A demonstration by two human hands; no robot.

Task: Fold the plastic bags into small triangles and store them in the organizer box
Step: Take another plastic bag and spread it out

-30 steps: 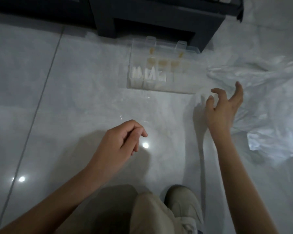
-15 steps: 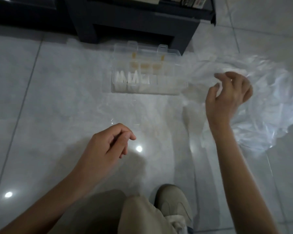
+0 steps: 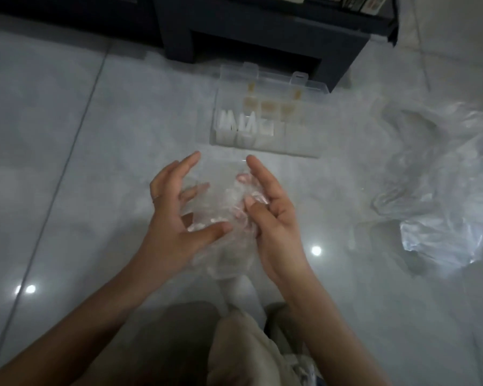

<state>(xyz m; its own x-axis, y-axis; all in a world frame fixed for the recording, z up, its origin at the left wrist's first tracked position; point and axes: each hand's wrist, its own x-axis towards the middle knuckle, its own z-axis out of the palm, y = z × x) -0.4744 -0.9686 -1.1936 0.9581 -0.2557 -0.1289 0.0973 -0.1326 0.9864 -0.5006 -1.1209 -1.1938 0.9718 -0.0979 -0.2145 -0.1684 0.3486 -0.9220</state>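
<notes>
A crumpled clear plastic bag (image 3: 223, 218) is held above the floor (image 3: 67, 135), bunched between both hands, equally near to each. Its long axis is seen to run from the fingertips back toward the person. The left hand (image 3: 179, 218) is clamped on it, thumb over the front; the right hand (image 3: 268, 213) pinches it likewise. The organizer box (image 3: 304, 147) lies just ahead, the loose bag pile (image 3: 444, 190) well to the right. Half a second earlier, the right hand was at that pile and the left was empty.

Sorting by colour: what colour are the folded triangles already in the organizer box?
White folded triangles in the clear organizer box; head view shows them.
</notes>
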